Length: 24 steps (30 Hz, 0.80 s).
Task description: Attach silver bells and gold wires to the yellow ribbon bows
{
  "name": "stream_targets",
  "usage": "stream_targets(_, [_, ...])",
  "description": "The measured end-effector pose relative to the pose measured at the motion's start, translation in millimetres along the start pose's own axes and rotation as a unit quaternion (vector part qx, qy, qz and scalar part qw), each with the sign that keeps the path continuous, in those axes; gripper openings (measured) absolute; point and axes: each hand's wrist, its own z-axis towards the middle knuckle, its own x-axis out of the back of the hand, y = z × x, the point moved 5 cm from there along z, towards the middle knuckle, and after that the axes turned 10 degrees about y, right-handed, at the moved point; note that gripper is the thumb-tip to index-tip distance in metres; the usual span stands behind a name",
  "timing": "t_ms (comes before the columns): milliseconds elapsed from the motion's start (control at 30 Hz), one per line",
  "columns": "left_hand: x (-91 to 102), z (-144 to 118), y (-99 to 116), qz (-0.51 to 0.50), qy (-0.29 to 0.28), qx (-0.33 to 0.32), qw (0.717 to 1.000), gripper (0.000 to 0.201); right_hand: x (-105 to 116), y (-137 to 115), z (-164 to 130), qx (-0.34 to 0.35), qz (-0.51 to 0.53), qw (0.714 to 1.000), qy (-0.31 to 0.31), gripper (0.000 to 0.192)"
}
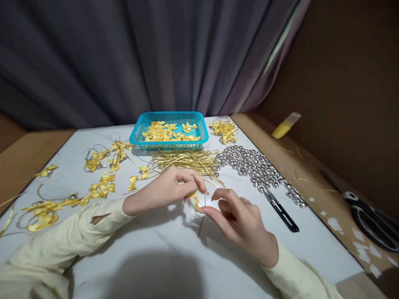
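While both hands pinch 1 yellow bow (195, 202), left hand (170, 189), right hand (238, 216), blue basket (139, 135) w/ bows.

Yellow bows (165, 132), turquoise basket (168, 145)

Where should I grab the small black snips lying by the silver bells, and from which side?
Take the black snips by the black handle, the end nearer you, coming from above and from the right. The pointed blades face the silver bells, so approaching from that end risks scattering them. The right hand is closest.
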Motion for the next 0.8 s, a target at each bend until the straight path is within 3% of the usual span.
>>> stream_targets(67, [-2.9,1.5,-4.3,-0.049,-0.023,0.044,0.998,0.028,-0.7,2.1,0.9,-0.007,0.004,1.0,-0.007,0.008])
stream_targets(267, [-3.5,2.2,-17.4,-0.193,-0.004,0.113,0.975,0.034,-6.7,20.9,3.7,-0.109,0.041,0.993,-0.029,0.014])
stream_targets(433, [-8.1,-9.8,-30.5,-0.151,-0.001,0.116,0.982,0.016,-18.6,25.3,1.7,-0.155,0.059,0.983,-0.084,0.024])
stream_targets(533, [-14.1,-17.4,-42.9,-0.179,0.014,0.13,0.975,0.016,-25.0,26.7,-0.3,-0.178,0.065,0.976,-0.111,0.026])
stream_targets(633, [-16.7,-22.7,-52.9,-0.192,0.046,0.102,0.975,0.024,-30.4,30.3,-2.4,-0.207,0.074,0.966,-0.136,0.025])
stream_targets(800, [-16.9,-27.8,-56.3,-0.054,0.061,0.018,0.996,0.03,-35.4,33.5,-3.9,-0.239,0.08,0.953,-0.166,0.022])
